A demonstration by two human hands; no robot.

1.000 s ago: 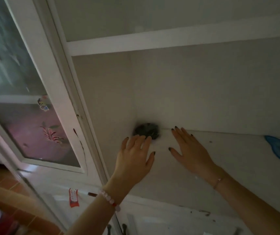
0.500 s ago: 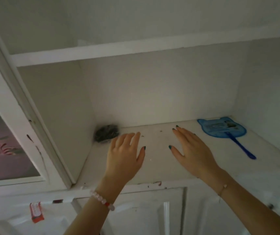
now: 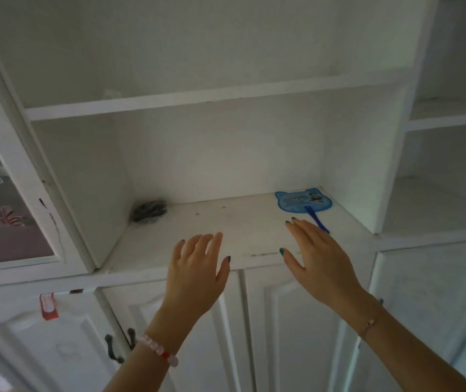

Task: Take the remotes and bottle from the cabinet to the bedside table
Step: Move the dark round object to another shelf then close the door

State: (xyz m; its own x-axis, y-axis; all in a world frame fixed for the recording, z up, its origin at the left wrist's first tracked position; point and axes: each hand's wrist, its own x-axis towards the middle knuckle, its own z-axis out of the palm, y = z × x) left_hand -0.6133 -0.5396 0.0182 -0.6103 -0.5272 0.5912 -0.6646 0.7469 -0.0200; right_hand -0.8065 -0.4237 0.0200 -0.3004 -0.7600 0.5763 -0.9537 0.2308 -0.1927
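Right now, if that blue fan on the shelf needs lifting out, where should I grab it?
Take the fan by its thin handle, coming from the front with the right hand. It lies flat, handle pointing out toward the shelf edge, closest to that hand.

Dim, soft daylight, blurred, warped edges
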